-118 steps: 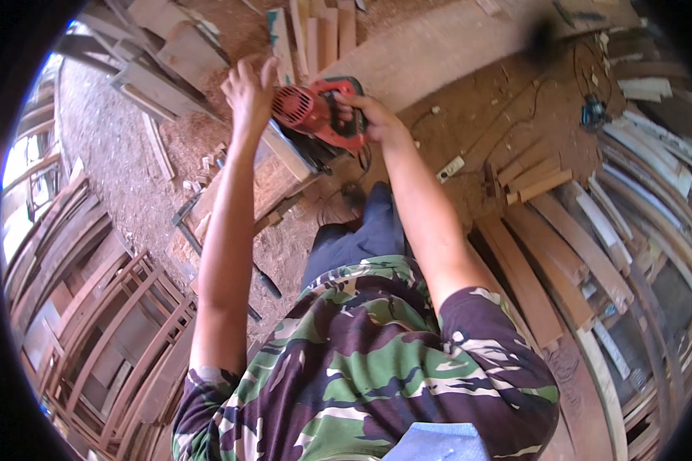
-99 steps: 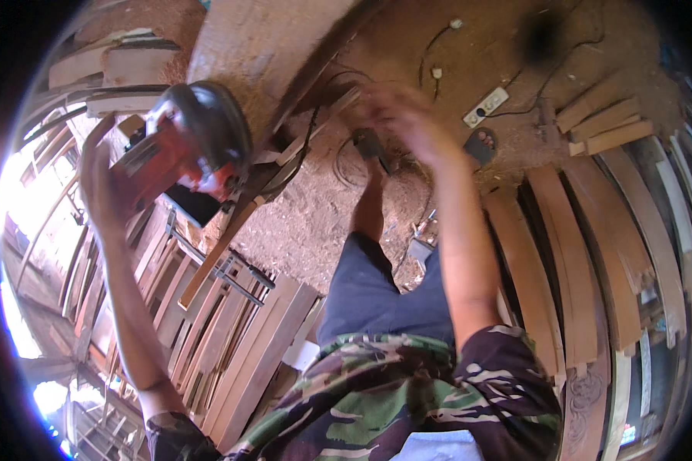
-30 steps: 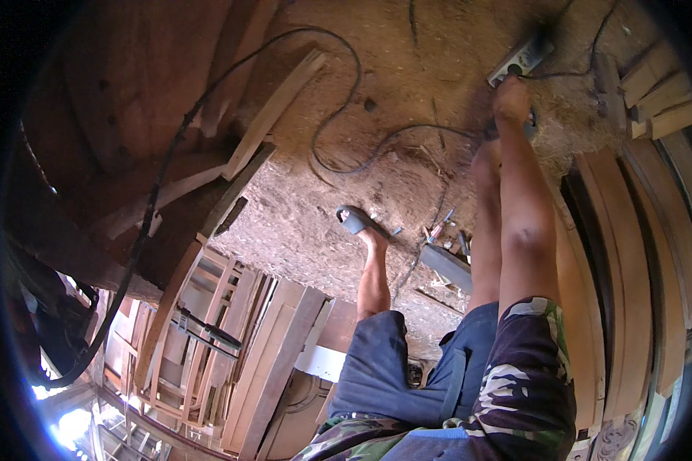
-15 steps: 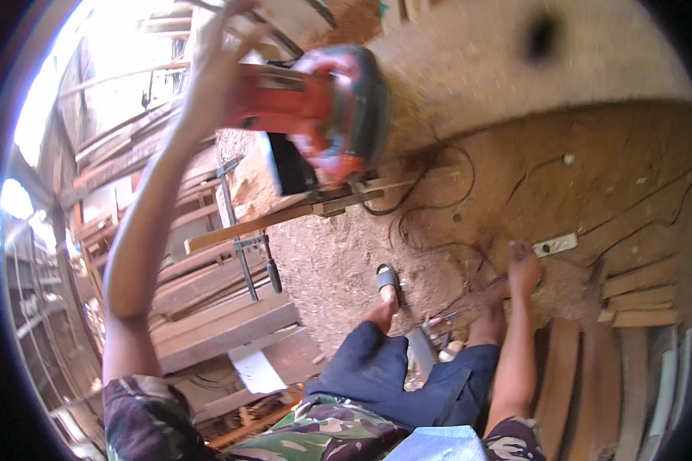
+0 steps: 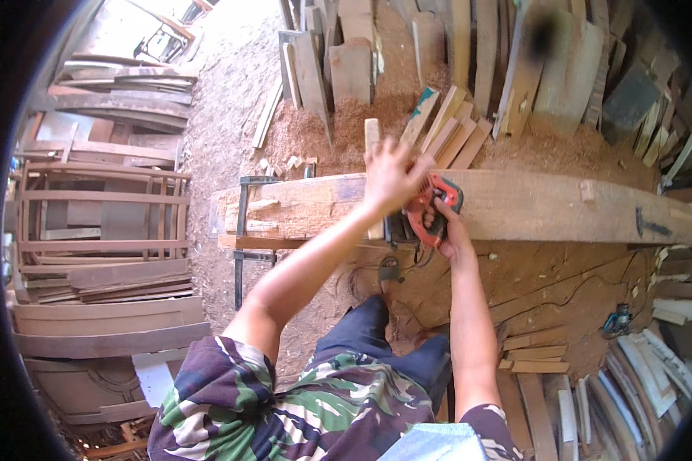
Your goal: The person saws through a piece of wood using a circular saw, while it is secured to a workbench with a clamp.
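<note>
My right hand [image 5: 447,230] is closed round the handle of a red and black handheld power tool [image 5: 423,219], above a long, broad wooden plank [image 5: 530,203]. My left hand [image 5: 394,175], a little blurred, is just left of the tool with its fingers spread. Beneath that hand, a narrow pale wooden strip [image 5: 372,137] crosses the plank and sticks out past its far edge. My palm and the tool hide part of the strip. The tool's underside is out of sight.
A black clamp [image 5: 242,219] grips the plank's left end. Boards [image 5: 354,73] lean along the far side, and stacked timber [image 5: 108,288] lies at the left. Cords [image 5: 530,300] trail over the dusty ground; a blue power tool [image 5: 617,319] rests at the right.
The red tool was raised at my left hand; now it is lower, over the plank, in my right hand. My right hand has come up from low at the right. The view has shifted.
</note>
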### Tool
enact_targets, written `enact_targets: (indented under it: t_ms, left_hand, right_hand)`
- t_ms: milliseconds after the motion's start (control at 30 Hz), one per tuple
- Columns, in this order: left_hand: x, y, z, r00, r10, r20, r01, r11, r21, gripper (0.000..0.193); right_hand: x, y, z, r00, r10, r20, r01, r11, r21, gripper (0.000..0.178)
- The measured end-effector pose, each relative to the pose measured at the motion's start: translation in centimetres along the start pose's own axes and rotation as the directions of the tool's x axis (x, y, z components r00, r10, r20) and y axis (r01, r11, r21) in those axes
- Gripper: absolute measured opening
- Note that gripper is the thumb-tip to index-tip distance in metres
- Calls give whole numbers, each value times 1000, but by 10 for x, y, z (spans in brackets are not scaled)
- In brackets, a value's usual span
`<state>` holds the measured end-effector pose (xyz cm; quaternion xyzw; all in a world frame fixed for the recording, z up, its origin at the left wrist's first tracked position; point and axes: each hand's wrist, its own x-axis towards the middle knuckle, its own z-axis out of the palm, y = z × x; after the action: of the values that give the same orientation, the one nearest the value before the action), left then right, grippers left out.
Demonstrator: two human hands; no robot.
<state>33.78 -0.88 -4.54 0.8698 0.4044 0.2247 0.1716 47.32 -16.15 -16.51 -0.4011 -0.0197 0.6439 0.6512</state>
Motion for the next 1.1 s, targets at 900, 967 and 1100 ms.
enact_targets:
  t_ms: [900,967,1100]
  left_hand:
    - [-290,-34,-197,466,-799,-381,461,587,-666,60]
    - [-299,-52,-200,399,-774,-491,486,633,-603,58]
    - [-327,-89,-198,351,-845,-403,533,534,-656,56]
  right_hand:
    - [-216,-22,309,731,251,634,582,255,-772,58]
    - [-209,-4,330,700,301,648,626,180,-759,59]
    - [-194,32,359,687,380,620,634,105,-766,61]
